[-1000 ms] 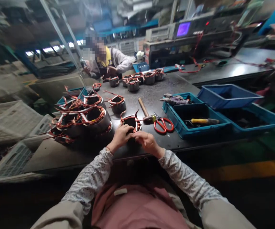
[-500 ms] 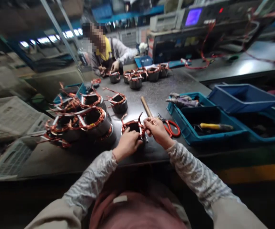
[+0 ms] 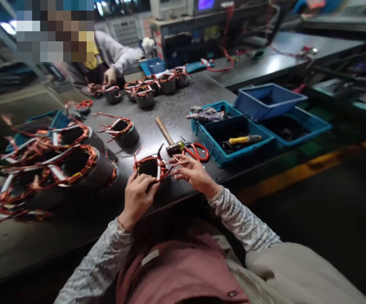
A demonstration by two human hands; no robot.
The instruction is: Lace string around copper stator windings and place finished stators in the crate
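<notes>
A motor stator (image 3: 163, 172), a dark ring core with copper windings and white insulation strips, stands near the bench's front edge. My left hand (image 3: 140, 196) is closed on its near left rim, thumb and fingers against the core. At the stator's right side, my right hand (image 3: 194, 174) loosely holds a wire lead (image 3: 169, 169) between its fingers. Thin bare copper ends (image 3: 179, 159) splay out above those fingers. Just behind lie a hammer (image 3: 165, 131) with a wooden handle and red-handled scissors (image 3: 198, 152).
Several stators (image 3: 75, 164) are stacked at left, wires sticking out; a single stator (image 3: 124, 133) stands beyond. Teal bins (image 3: 227, 160) at right hold a yellow-handled tool (image 3: 244, 139) and gloves (image 3: 206, 114). Across the bench, a co-worker's hand (image 3: 109, 77) touches another stator (image 3: 112, 95).
The view has swung right and down, so the bench contents appear shifted left. My right hand's fingers have loosened around the lead, and the copper ends now show spread apart.
</notes>
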